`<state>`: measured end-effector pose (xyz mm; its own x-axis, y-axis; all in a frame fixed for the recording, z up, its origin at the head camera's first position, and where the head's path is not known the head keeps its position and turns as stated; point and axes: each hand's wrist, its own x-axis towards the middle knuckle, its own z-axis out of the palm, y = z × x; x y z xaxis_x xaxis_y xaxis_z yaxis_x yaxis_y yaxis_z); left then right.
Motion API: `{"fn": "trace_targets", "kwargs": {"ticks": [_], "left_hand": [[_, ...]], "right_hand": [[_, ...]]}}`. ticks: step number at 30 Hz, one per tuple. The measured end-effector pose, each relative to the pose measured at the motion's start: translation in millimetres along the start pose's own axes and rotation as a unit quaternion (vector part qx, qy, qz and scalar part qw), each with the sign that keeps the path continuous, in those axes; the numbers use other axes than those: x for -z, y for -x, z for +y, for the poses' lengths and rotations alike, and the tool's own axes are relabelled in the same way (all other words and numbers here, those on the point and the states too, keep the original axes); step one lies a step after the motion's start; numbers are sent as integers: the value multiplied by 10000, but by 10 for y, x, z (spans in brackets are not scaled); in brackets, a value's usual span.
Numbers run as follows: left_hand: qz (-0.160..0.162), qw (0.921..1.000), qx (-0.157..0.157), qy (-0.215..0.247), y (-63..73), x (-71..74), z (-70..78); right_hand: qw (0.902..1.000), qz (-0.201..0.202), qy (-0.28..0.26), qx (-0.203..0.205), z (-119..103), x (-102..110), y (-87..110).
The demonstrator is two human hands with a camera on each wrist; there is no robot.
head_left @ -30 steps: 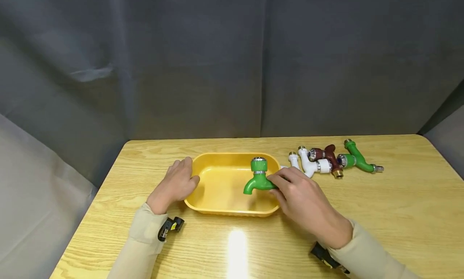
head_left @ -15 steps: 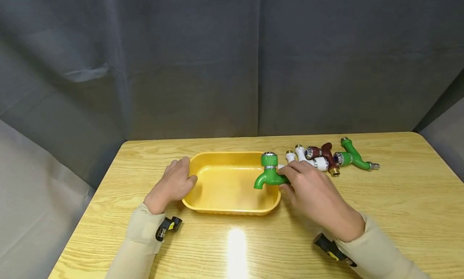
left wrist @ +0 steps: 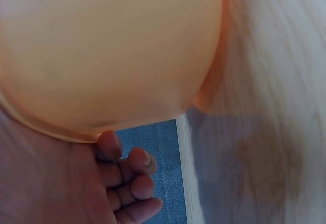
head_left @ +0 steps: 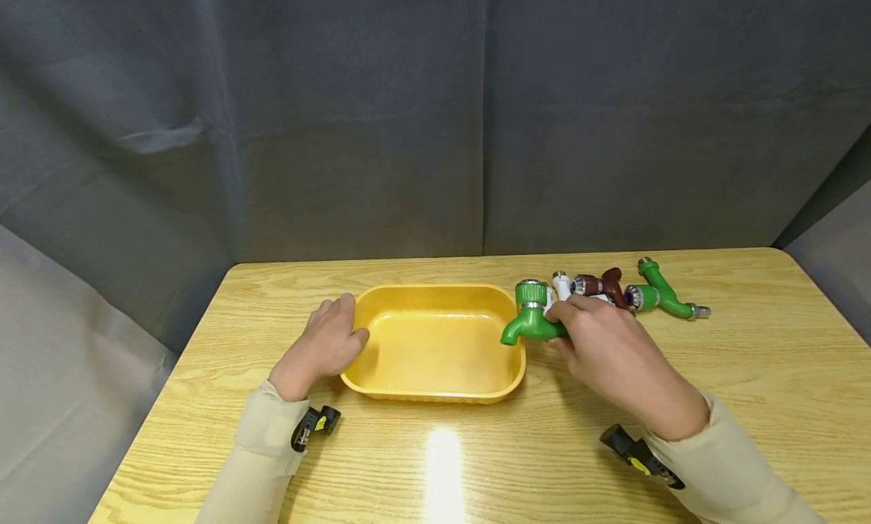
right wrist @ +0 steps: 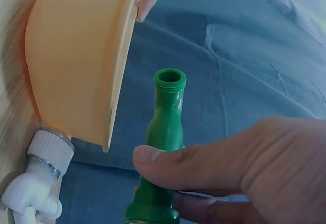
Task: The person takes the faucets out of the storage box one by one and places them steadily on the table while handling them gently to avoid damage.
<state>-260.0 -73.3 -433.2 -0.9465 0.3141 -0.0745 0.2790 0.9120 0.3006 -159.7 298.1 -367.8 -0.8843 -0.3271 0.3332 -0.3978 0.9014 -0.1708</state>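
My left hand grips the left rim of a yellow plastic tub, its thumb over the edge. Part of the tub wall fills the left wrist view, with several fingers curled below the rim. My right hand pinches a green plastic water tap by its body, between thumb and fingers. The tap's ribbed knob points up and its spout overlaps the tub's right rim in the head view. A threaded open end of the green tap shows in the right wrist view.
Right of the tub lie more taps on the wooden table: a white one, a dark red one and another green one. The right hand partly covers the white tap. A dark grey curtain hangs behind the table.
My right hand has carried the green tap to the right, from over the tub to its right rim beside the other taps. The left hand keeps its place on the rim.
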Motion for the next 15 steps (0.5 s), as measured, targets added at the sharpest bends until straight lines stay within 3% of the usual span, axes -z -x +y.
{"fn": "trace_targets", "kwargs": {"ticks": [15], "left_hand": [[-30,10000,63,17,21,-5,8]], "right_hand": [[9955,-767,-133,-540,154,58,-12]]}}
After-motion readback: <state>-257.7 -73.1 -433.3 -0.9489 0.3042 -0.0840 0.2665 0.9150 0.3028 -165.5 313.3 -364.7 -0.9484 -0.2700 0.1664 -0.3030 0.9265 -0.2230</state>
